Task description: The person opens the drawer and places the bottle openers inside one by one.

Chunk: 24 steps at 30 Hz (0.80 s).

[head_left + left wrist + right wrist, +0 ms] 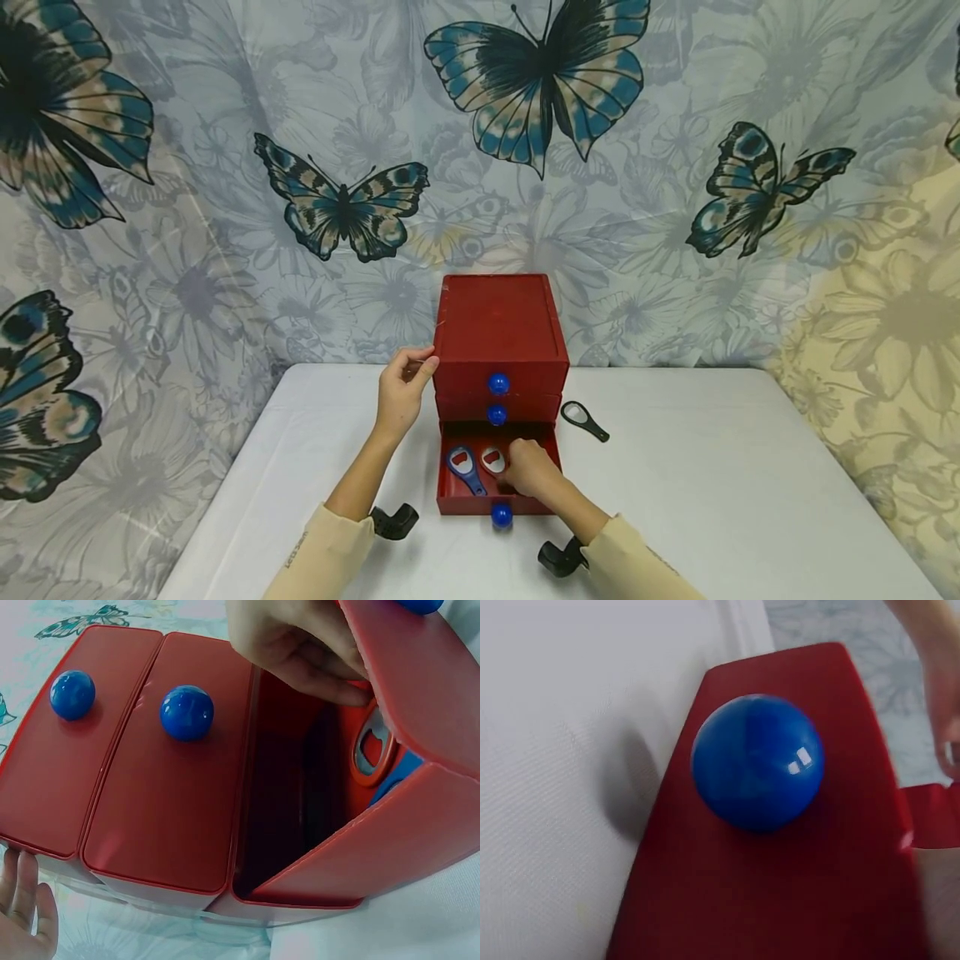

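Note:
A red three-drawer box [498, 325] with blue ball knobs stands on the white table [712, 500]. Its bottom drawer [480, 504] is pulled out toward me. Inside lie a blue bottle opener [465, 468] and a red bottle opener [492, 459]. My right hand [517, 475] reaches into the drawer, its fingers curled on the red opener's handle, which they hide. The left wrist view shows this hand [300, 645] above the red opener [369, 750]. My left hand [418, 365] grips the box's top left corner, thumb on the front edge.
A black bottle opener [583, 419] lies on the table just right of the box. The open drawer's blue knob [757, 761] fills the right wrist view. A butterfly-print cloth [225, 208] hangs behind the table.

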Motion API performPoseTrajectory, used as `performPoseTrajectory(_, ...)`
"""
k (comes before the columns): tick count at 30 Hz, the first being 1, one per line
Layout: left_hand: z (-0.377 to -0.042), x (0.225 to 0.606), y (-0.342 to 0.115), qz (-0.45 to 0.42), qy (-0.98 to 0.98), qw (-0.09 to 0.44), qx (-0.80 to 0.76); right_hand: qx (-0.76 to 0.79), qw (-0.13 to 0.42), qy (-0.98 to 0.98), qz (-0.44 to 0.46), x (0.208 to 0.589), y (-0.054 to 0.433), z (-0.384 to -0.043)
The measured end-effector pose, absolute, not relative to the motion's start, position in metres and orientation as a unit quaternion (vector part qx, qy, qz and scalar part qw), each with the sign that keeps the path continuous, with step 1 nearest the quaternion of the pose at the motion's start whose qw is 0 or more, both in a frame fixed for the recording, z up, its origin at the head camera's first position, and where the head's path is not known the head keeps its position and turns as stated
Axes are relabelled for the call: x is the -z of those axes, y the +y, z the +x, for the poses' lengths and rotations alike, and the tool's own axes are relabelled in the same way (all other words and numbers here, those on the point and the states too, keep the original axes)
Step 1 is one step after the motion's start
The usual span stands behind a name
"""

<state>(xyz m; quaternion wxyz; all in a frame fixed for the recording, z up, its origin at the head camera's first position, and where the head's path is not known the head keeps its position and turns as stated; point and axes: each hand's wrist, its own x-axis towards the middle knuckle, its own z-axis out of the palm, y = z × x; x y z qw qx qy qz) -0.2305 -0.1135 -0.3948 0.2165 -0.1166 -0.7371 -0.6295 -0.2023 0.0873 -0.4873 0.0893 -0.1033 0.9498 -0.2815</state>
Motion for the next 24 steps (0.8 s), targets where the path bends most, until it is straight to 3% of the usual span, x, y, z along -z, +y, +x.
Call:
performPoseTrajectory(10,-0.231,0.395,-0.113,-0.119,-0.736,0.22,0.629,0.313,0.065,0.934,-0.158,0.459,0.117,-0.194)
performPoseTrajectory(24,-0.232,0.396,-0.115,-0.119,-0.734,0.21,0.634,0.35,0.207,0.896,-0.18,0.438,0.19,-0.213)
